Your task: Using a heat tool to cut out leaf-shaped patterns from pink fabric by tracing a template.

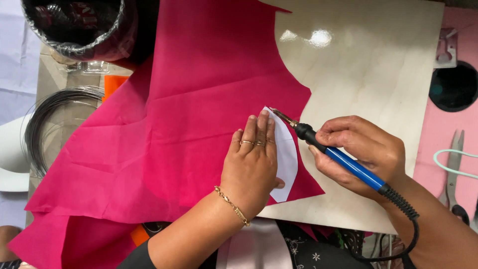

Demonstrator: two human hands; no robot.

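A large sheet of bright pink fabric [179, 109] lies spread over a pale wooden board [368, 65]. On its right edge rests a white petal-shaped paper template [287, 154]. My left hand [251, 164] lies flat on the template, fingers together, pinning it to the fabric. My right hand [361, 152] grips a blue-handled soldering iron [343, 159] like a pen. Its metal tip touches the fabric at the template's upper point. A black cord runs from the handle past my right wrist.
A coil of thin dark wire [50, 119] lies at the left. A bin lined with a black bag [77, 25] stands at the top left. Scissors [455, 164] and a round dark object [455, 87] rest on a pink surface at the right.
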